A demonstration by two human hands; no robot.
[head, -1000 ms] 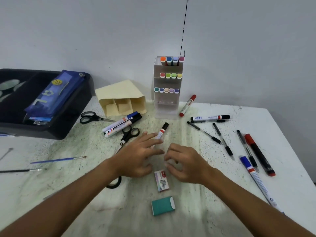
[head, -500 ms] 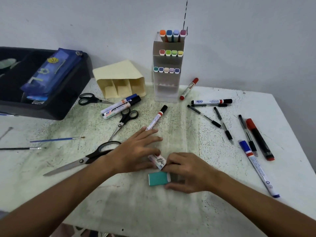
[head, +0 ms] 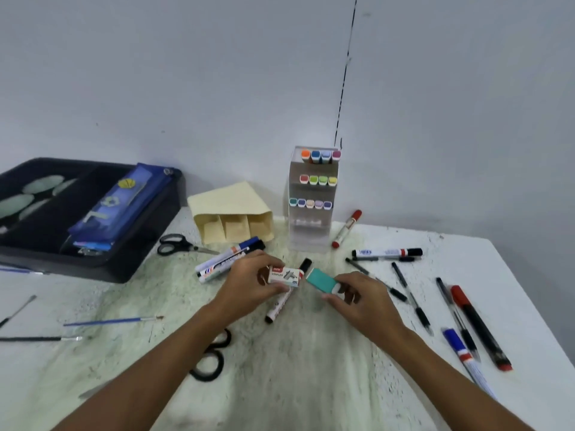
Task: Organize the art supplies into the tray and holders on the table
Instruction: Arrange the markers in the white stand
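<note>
Staples box (head: 285, 275) pinched in left hand (head: 249, 286), teal eraser (head: 320, 279) in right hand (head: 361, 301); pencil case (head: 119, 206) in black tray (head: 149, 244).

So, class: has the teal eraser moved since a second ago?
Yes. The teal eraser lay on the table near the person; the right hand now holds it raised, farther away, nearer the clear marker stand.

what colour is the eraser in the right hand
Teal eraser with a white end, pinched by the right hand; head view, the only one.
</note>
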